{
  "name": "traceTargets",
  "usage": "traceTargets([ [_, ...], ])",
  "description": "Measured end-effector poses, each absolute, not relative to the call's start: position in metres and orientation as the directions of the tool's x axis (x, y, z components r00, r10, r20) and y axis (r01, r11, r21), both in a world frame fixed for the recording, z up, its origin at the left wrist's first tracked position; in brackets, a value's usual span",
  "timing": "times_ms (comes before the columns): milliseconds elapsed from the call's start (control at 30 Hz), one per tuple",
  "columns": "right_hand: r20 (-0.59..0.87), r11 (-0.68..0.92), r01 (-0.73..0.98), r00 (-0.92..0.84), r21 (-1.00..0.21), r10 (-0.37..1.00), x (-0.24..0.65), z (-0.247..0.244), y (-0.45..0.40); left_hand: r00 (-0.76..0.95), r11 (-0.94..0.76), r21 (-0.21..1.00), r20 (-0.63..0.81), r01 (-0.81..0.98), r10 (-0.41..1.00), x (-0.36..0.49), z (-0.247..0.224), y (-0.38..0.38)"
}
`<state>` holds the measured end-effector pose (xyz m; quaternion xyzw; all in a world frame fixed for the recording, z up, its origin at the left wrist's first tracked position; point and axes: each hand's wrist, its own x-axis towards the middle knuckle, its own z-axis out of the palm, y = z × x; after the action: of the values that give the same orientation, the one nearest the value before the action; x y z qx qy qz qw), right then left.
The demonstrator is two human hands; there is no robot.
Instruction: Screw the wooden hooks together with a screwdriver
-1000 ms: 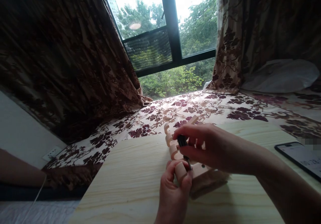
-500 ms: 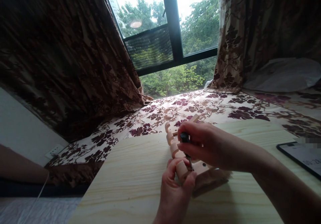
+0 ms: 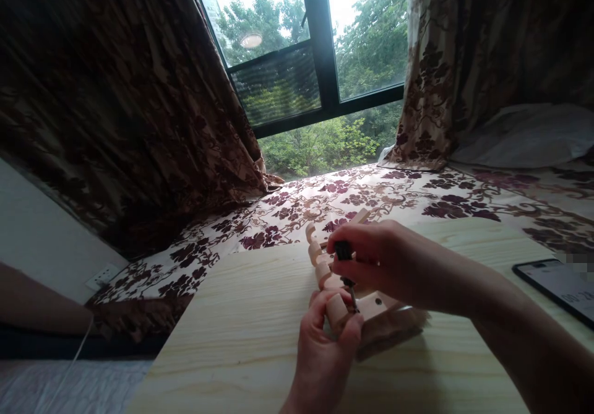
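Note:
A light wooden piece with several rounded parts in a row (image 3: 322, 273) rests on the pale wooden board (image 3: 236, 327). My left hand (image 3: 327, 346) grips its near end, with fingers and thumb around a rounded block (image 3: 337, 312). My right hand (image 3: 375, 262) is closed on the black handle of a screwdriver (image 3: 343, 251). The screwdriver's thin shaft points down to the wood beside my left thumb; the very tip is hard to make out. A dark round spot shows on the flat wooden part (image 3: 375, 304) right of the shaft.
A phone (image 3: 559, 287) lies at the board's right side. Beyond the board spreads a flowered cloth (image 3: 315, 197) below a window (image 3: 329, 80) with patterned curtains (image 3: 139, 92). A wall socket (image 3: 102, 276) is at the left.
My right hand has shifted slightly around the screwdriver, whose handle now sits a little differently between the fingers. My left hand has kept its hold on the wooden piece.

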<state>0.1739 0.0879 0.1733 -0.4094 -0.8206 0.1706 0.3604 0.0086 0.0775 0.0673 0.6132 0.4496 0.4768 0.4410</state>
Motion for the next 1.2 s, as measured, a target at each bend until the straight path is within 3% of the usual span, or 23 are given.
traceTargets([
  [133, 0.477, 0.610, 0.564, -0.384, -0.557, 0.790, 0.1743, 0.1729, 0.0900, 0.133, -0.217, 0.964, 0.197, 0.153, 0.971, 0.0093, 0.0692, 0.0775],
  [300, 0.425, 0.615, 0.490, -0.449, -0.619, 0.786, 0.1745, 0.1745, 0.0852, 0.126, -0.219, 0.964, 0.201, 0.151, 0.971, 0.0098, 0.0695, 0.0773],
  [500, 0.464, 0.614, 0.581, -0.406, -0.534, 0.787, 0.1706, 0.1721, 0.0873, 0.145, -0.211, 0.966, 0.189, 0.151, 0.971, 0.0087, 0.0666, 0.0781],
  [700, 0.438, 0.621, 0.491, -0.443, -0.611, 0.782, 0.1723, 0.1738, 0.0855, 0.138, -0.221, 0.964, 0.201, 0.148, 0.970, 0.0092, 0.0683, 0.0766],
  [933, 0.513, 0.602, 0.625, -0.347, -0.498, 0.785, 0.1742, 0.1693, 0.0926, 0.131, -0.237, 0.959, 0.217, 0.159, 0.967, 0.0091, 0.0673, 0.0768],
  [1200, 0.568, 0.672, 0.583, -0.390, -0.457, 0.725, 0.1763, 0.1708, 0.0899, 0.136, -0.224, 0.962, 0.204, 0.157, 0.969, 0.0091, 0.0681, 0.0766],
])
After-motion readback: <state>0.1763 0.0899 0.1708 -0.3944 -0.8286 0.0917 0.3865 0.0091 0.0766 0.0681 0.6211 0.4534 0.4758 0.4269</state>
